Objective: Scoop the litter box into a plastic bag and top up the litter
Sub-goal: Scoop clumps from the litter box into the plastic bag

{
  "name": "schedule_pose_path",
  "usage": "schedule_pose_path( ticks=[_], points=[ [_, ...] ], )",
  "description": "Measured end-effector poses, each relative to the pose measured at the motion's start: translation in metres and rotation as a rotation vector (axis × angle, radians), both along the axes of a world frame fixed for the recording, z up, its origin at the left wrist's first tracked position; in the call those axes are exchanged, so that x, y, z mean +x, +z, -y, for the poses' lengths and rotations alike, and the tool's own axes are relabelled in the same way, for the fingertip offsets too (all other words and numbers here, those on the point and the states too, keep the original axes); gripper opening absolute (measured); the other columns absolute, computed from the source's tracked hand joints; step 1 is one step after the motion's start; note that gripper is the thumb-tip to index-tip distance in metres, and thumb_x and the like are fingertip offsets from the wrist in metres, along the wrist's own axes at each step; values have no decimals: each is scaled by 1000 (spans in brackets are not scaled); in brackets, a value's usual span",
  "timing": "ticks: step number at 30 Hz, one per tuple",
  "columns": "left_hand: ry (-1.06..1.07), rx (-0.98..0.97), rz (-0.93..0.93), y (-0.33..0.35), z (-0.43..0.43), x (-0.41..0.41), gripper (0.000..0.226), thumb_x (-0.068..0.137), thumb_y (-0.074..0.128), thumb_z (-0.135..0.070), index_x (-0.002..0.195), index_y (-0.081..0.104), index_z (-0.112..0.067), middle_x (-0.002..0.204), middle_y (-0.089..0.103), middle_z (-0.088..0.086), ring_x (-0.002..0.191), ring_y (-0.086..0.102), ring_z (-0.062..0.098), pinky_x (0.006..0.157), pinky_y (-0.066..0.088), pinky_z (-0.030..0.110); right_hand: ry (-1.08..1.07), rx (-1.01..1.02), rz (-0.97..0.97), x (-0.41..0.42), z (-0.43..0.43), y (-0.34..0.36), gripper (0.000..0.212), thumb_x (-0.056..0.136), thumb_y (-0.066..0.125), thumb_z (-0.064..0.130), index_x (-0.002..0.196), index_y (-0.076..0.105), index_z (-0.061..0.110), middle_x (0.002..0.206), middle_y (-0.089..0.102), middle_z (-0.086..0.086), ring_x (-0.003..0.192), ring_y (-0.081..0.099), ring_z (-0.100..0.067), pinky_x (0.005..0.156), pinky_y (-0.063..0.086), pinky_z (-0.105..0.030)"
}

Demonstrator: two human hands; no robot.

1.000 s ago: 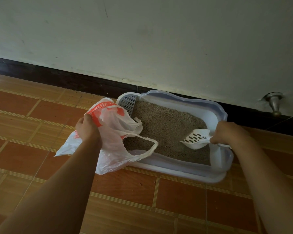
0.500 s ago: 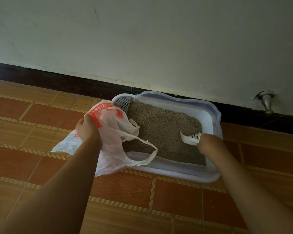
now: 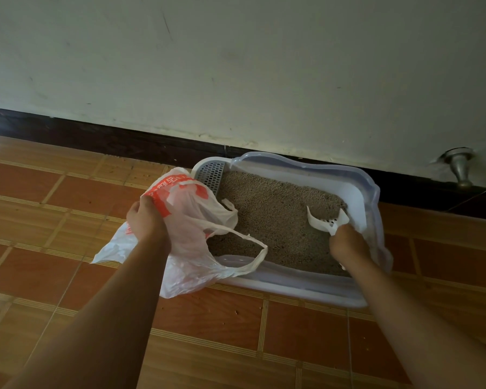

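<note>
Over the litter box (image 3: 306,287), left hand (image 3: 148,220) grips a crumpled red-printed bag (image 3: 191,248), right hand (image 3: 348,242) a slotted scoop (image 3: 319,223).

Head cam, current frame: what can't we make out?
Head view only:
Handle of the scoop: under the right hand.
Load on the scoop: front sunk in litter.
Inside of the plastic bag: crumpled film blocks it.
Near-left corner of the litter box: behind the bag.

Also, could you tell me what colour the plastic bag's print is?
The plastic bag is translucent white with red-orange print; head view.
</note>
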State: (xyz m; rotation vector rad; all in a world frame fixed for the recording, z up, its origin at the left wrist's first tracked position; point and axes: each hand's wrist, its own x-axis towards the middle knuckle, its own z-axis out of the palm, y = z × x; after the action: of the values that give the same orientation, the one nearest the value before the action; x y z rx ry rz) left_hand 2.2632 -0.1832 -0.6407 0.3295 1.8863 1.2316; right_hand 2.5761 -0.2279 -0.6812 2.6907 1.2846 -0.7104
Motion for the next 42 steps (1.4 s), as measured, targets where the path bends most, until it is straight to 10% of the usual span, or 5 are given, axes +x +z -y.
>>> schedule_pose_path(
  ticks=[9, 15, 25, 33, 42],
  points=[
    [-9, -3, 5, 2, 1, 2, 37, 99, 36, -31, 127, 54, -14, 120, 61, 6, 108, 57, 20, 96, 48, 37, 10, 40, -22, 1, 4, -3, 36, 97, 40, 9, 131, 40, -3, 122, 57, -22, 108, 58, -36, 74, 46, -36],
    [-20, 13, 8, 5, 1, 8, 36, 99, 36, -31, 124, 56, -13, 117, 61, 7, 99, 56, 18, 91, 48, 35, -46, -54, -168, 2, 1, 7, 41, 96, 42, 9, 137, 39, 3, 117, 59, -21, 91, 61, -33, 47, 39, -26],
    [-25, 10, 28, 5, -1, 11, 38, 98, 37, -32, 128, 52, -15, 121, 60, 5, 105, 55, 19, 93, 47, 35, -4, -280, -111, -5, -2, 34, 30, 95, 40, 1, 123, 52, -5, 121, 59, -20, 107, 60, -29, 71, 43, -30],
    [-26, 5, 41, 2, -5, 8, 39, 98, 39, -33, 131, 51, -15, 124, 59, 7, 113, 55, 23, 94, 47, 36, -170, -102, -140, 0, 5, 5, 32, 93, 43, 2, 124, 50, -5, 111, 63, -21, 95, 63, -33, 57, 44, -29],
    [-36, 22, 25, -2, -8, 9, 36, 97, 38, -29, 122, 56, -11, 109, 61, 5, 101, 56, 19, 83, 46, 31, -148, 15, -76, 4, 2, -6, 37, 95, 42, 6, 130, 38, -4, 121, 57, -23, 107, 58, -37, 76, 47, -37]
  ],
)
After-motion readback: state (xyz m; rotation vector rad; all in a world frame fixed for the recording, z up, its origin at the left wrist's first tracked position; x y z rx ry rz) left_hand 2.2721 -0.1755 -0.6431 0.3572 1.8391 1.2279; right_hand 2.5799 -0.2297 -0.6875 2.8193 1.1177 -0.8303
